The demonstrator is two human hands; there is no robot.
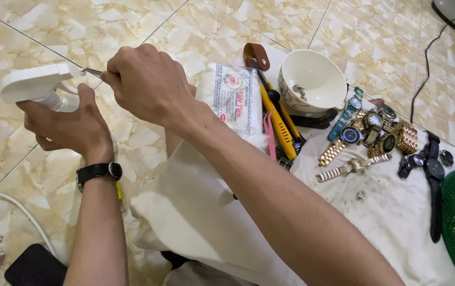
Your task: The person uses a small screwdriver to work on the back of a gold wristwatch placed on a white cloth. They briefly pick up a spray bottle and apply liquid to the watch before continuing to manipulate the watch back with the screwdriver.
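From the head camera, our left hand (66, 127) wraps closed around one white spray bottle (39, 87), held above the tiled floor (344, 32). Our right hand (148, 82) pinches thin metal tweezers (92, 71) at its nozzle. The bottle looks light, stiff and maybe slippery, so we judge the neck the best hold. On the white cloth (386, 212) lie one bowl (312, 79), one cotton packet (232, 95) and about ten watches (375, 132).

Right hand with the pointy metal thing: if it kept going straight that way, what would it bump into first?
Probably the white spray bottle's nozzle, gripped by the left hand. The right hand aims its thin metal tool there, though depth is unclear.
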